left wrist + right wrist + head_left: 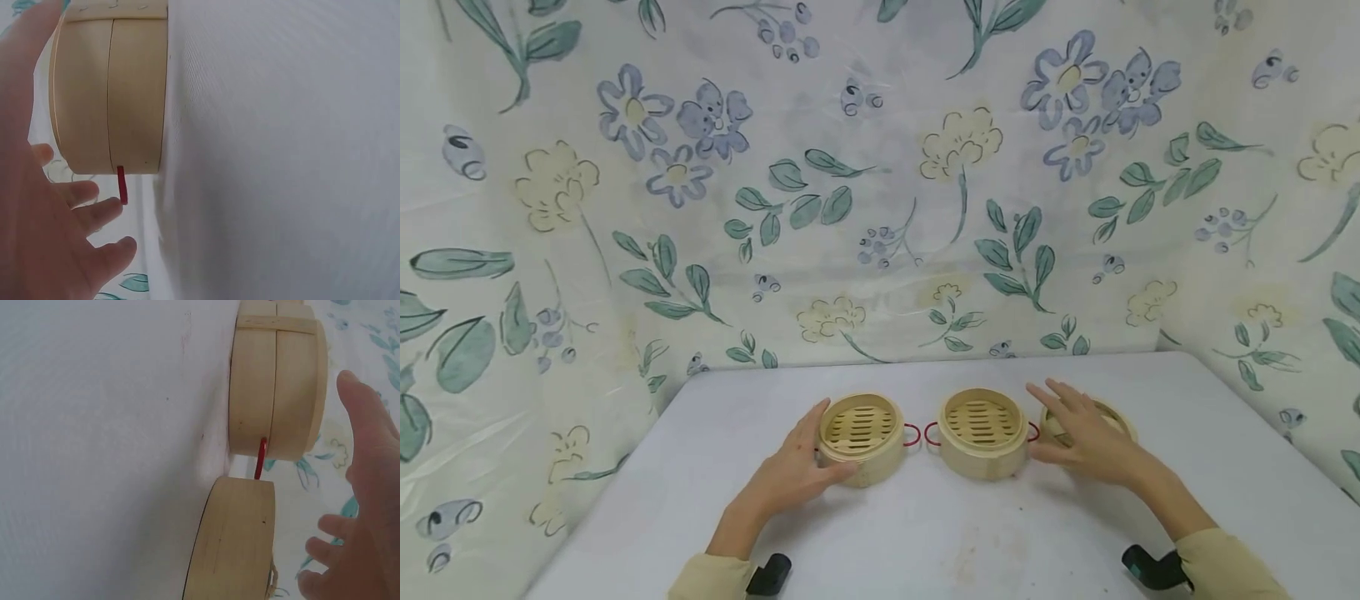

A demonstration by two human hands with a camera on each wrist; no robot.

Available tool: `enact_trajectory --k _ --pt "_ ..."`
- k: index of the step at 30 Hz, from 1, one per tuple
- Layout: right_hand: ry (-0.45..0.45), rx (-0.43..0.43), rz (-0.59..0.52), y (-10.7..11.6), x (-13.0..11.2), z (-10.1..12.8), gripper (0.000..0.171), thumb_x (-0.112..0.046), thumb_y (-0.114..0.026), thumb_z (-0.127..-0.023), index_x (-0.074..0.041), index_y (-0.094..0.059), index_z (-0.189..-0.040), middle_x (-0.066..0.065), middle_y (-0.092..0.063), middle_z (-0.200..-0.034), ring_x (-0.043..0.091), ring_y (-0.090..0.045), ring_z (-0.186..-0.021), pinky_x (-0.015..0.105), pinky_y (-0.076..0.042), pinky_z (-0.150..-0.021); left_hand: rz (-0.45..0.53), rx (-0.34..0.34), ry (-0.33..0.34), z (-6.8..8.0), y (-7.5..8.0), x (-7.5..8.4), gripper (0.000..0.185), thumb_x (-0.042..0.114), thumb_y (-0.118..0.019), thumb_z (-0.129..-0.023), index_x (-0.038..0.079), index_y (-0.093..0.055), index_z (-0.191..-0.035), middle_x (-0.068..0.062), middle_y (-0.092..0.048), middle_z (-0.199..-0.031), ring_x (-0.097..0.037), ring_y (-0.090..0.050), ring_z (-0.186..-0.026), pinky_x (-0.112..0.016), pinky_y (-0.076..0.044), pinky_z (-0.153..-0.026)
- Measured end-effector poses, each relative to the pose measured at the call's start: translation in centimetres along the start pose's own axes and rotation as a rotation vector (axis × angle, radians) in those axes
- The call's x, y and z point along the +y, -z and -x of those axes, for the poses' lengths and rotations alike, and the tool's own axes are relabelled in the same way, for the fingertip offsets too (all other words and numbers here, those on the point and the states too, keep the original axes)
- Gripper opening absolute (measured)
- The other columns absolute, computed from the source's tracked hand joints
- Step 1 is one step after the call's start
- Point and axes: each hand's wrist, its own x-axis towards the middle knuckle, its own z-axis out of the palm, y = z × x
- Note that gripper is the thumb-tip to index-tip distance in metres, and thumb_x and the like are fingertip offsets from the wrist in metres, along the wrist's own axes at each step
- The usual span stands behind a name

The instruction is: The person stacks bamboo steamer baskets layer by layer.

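Head view: three round bamboo pieces in a row on the white worktop (925, 533), in front of a flowered cloth backdrop (880, 167). Left steamer basket (860, 436) and middle steamer basket (983, 431) side by side, red wire handles nearly meeting between them. Left hand (793, 472) laid against the near left wall of the left steamer basket, thumb up by the rim, fingers loosely spread, not clamped. Right hand (1086, 442) held flat over the bamboo lid (1112, 417) at the right end, fingers straight and fanned, thumb close to the middle basket's wall; touching the lid or just above it, impossible to say.

Left wrist view: left hand (44, 225) open beside the left steamer basket (109, 94), fingers (103, 212) spread near the red handle (122, 185), gripping nothing.

Right wrist view: right hand (362, 506) open, fingers (328, 525) relaxed, beside the bamboo lid (234, 540); middle steamer basket (278, 384) just beyond, nothing gripped.
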Motion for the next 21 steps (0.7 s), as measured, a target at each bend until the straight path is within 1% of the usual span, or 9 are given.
enact_trajectory --k 2,4,7,10,13,16,18,21 --pt "-0.015 -0.017 -0.027 -0.2 0.0 -0.1 0.088 -0.056 -0.065 -0.090 -0.016 -0.025 -0.157 0.028 -0.016 -0.159 0.054 -0.017 -0.142 0.075 -0.026 -0.103 0.038 -0.017 0.022 0.0 -0.1 0.1 0.115 0.073 -0.064 -0.078 0.019 -0.004 -0.160 -0.016 -0.016 -0.164 -0.040 -0.021 -0.148 -0.070 -0.030 -0.106" --pt "-0.026 -0.029 -0.047 -0.4 -0.1 -0.2 0.090 -0.057 -0.066 -0.089 -0.015 -0.024 -0.157 0.029 -0.015 -0.159 0.055 -0.017 -0.142 0.076 -0.029 -0.100 0.072 -0.027 0.031 0.0 -0.2 0.1 0.116 0.070 -0.068 -0.078 0.018 -0.003 -0.160 -0.017 -0.015 -0.164 -0.041 -0.020 -0.148 -0.070 -0.028 -0.106" --pt "-0.021 -0.045 -0.081 -0.9 -0.1 -0.5 0.092 -0.057 -0.068 -0.087 -0.015 -0.024 -0.157 0.030 -0.014 -0.158 0.055 -0.017 -0.142 0.077 -0.028 -0.099 0.104 -0.035 0.035 -0.1 -0.4 0.1 0.118 0.067 -0.071 -0.077 0.018 -0.003 -0.159 -0.018 -0.015 -0.163 -0.042 -0.020 -0.148 -0.070 -0.028 -0.107" --pt "0.003 -0.057 -0.084 -1.6 -0.2 -1.1 0.094 -0.058 -0.069 -0.085 -0.015 -0.026 -0.156 0.032 -0.016 -0.157 0.055 -0.018 -0.142 0.077 -0.029 -0.099 0.104 -0.024 0.027 -0.1 -0.5 0.0 0.119 0.065 -0.073 -0.076 0.017 -0.004 -0.159 -0.019 -0.018 -0.162 -0.043 -0.023 -0.146 -0.071 -0.030 -0.104" --pt "0.006 -0.075 -0.088 -2.1 -0.4 -1.6 0.097 -0.062 -0.070 -0.082 -0.016 -0.026 -0.156 0.033 -0.018 -0.156 0.057 -0.020 -0.141 0.077 -0.030 -0.099 0.118 -0.011 0.019 -0.3 -0.8 -0.2 0.119 0.063 -0.076 -0.075 0.016 -0.005 -0.159 -0.019 -0.019 -0.162 -0.044 -0.023 -0.146 -0.071 -0.031 -0.104" --pt "-0.006 -0.102 -0.086 -2.3 -0.8 -2.1 0.100 -0.064 -0.071 -0.080 -0.015 -0.028 -0.156 0.034 -0.018 -0.156 0.060 -0.019 -0.139 0.077 -0.029 -0.099 0.145 -0.004 0.012 -0.5 -1.0 -0.2 0.122 0.060 -0.079 -0.073 0.016 -0.004 -0.159 -0.019 -0.019 -0.162 -0.044 -0.022 -0.146 -0.071 -0.030 -0.105" --pt "-0.010 -0.125 -0.081 -2.4 -1.0 -2.3 0.102 -0.064 -0.072 -0.078 -0.015 -0.028 -0.156 0.035 -0.019 -0.156 0.062 -0.018 -0.139 0.078 -0.024 -0.101 0.149 -0.003 0.020 -0.5 -1.1 -0.2 0.125 0.059 -0.081 -0.071 0.016 -0.004 -0.159 -0.021 -0.021 -0.160 -0.045 -0.025 -0.145 -0.070 -0.032 -0.104" --pt "-0.016 -0.160 -0.080 -2.7 -1.1 -2.7 0.100 -0.064 -0.073 -0.077 -0.015 -0.032 -0.154 0.035 -0.019 -0.156 0.064 -0.015 -0.138 0.079 -0.019 -0.103 0.146 -0.005 0.042 -0.6 -1.2 -0.2 0.129 0.060 -0.083 -0.068 0.016 -0.003 -0.158 -0.025 -0.023 -0.158 -0.047 -0.028 -0.143 -0.070 -0.033 -0.103"
